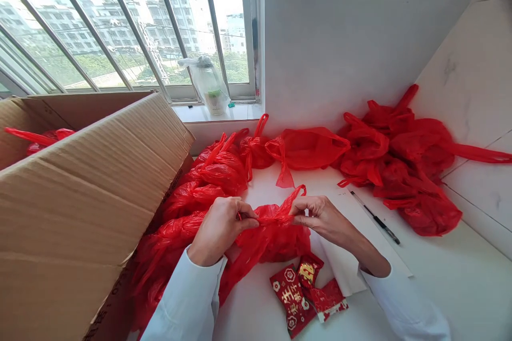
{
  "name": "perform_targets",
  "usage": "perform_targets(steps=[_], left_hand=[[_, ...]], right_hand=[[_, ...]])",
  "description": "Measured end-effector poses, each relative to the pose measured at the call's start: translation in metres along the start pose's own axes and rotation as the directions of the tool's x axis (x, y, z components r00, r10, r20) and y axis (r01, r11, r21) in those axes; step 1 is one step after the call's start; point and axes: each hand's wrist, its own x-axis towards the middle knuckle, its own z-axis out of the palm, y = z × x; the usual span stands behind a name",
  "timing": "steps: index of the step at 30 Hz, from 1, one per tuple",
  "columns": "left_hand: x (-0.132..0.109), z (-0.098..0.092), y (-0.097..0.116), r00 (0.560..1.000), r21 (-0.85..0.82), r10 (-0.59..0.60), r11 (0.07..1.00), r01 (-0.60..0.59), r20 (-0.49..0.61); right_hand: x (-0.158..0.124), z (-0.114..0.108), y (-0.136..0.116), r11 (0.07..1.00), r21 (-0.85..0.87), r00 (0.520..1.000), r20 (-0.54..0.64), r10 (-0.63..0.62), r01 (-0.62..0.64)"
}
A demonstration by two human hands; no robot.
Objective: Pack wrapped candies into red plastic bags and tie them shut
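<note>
A thin red plastic bag (280,240) hangs between my two hands over the white table. My left hand (224,226) pinches one side of its top edge between thumb and fingers. On the other side, my right hand (320,218) grips the bag near a raised handle loop. The stretch of plastic between the hands looks gathered and pulled taut; what is inside the bag I cannot make out. Just below it lie a large red packet (294,301) with gold characters and flowers, a small dark red packet with gold print (309,270), and another red packet (328,298).
A large cardboard box (100,170) stands at the left, with red bags inside. Filled, tied red bags (216,170) are heaped beside it. More red bags (416,154) pile up at the right wall. A black pen (376,218) lies on white paper (356,272). A plastic-wrapped bottle (214,88) stands on the windowsill.
</note>
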Motion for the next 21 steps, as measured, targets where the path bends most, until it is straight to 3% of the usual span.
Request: perform_targets(steps=[7, 11, 15, 18, 21], left_hand=[[-0.013, -0.027, -0.015, 0.996, 0.05, -0.069, 0.996, 0.073, -0.064], [-0.015, -0.019, -0.004, 0.996, 0.096, 0.068, 0.994, -0.061, -0.066], [-0.003, 0.013, 0.01, 0.957, 0.135, 0.29, 0.949, -0.284, -0.028], [0.005, 0.027, 0.014, 0.963, 0.141, 0.27, 0.954, -0.264, -0.025], [0.007, 0.022, 0.012, 0.968, 0.098, 0.237, 0.969, -0.228, -0.089]], right_hand=[[-0.007, -0.032, 0.024, 0.985, -0.128, 0.991, 0.054, 0.121, -0.113], [-0.018, -0.042, 0.009, 0.981, -0.179, 0.993, 0.084, 0.087, -0.071], [-0.011, -0.019, -0.004, 0.995, -0.097, 0.998, 0.056, -0.022, 0.028], [0.0, 0.006, -0.004, 0.995, -0.082, 0.997, -0.054, -0.058, 0.053], [0.005, 0.013, -0.001, 0.994, -0.109, 0.992, -0.118, -0.039, 0.027]])
